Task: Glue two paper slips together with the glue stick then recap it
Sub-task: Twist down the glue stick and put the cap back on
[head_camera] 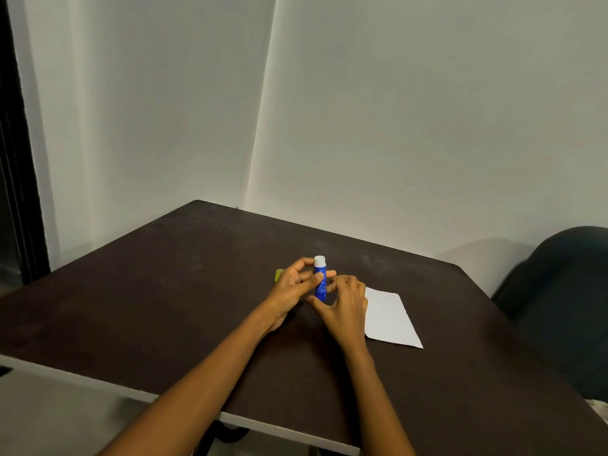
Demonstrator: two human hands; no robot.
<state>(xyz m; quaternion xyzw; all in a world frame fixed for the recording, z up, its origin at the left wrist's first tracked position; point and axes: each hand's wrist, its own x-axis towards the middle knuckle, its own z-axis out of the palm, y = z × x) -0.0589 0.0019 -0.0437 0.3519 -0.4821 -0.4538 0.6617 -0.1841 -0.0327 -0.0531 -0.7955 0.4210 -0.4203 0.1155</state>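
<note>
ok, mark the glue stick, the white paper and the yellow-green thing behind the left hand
glue stick (320,284): head view, on the blue barrel between both hands.
white paper (390,319): head view, middle of the sheet, right of the right hand.
yellow-green thing (278,275): head view, the visible edge past the left hand; mostly hidden.

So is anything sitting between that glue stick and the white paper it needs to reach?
Only the right hand itself: it sits between the upright glue stick and the white paper. Otherwise that stretch of table looks bare.
</note>
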